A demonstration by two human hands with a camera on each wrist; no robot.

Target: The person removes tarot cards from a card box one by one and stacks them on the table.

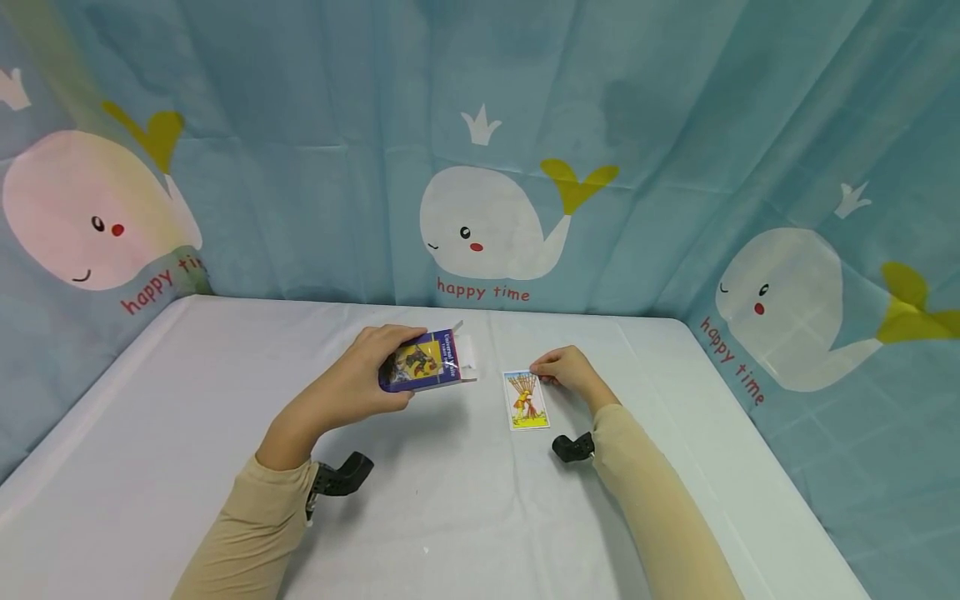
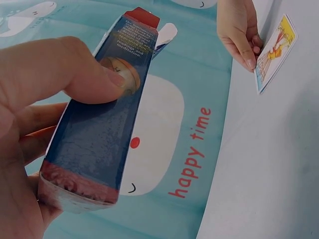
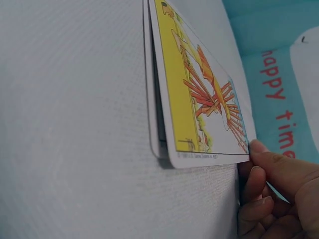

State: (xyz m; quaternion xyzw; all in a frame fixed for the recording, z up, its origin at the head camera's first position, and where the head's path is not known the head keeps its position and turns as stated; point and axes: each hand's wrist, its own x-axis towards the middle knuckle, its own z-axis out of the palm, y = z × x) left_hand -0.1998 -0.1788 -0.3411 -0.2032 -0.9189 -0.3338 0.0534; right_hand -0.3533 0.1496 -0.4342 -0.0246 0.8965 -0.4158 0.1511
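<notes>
My left hand [image 1: 365, 371] grips a dark blue tarot card box [image 1: 422, 361] above the table, thumb on one narrow side and fingers around the other. The box's end flap stands open, toward the right in the head view. Printing and a red end show on the box [image 2: 99, 119] in the left wrist view. To the right, my right hand [image 1: 567, 372] pinches the upper right corner of a tarot card [image 1: 527, 402] showing a figure with a bundle of sticks. In the right wrist view, the pinched card [image 3: 204, 94] is tilted, with another card edge just beneath it.
A white cloth [image 1: 450, 517] covers the table. Behind and to the sides hangs a blue curtain [image 1: 315, 208] with whales and "happy time" lettering. Black wrist-worn devices sit at the left wrist [image 1: 341, 477] and at the right wrist [image 1: 573, 448].
</notes>
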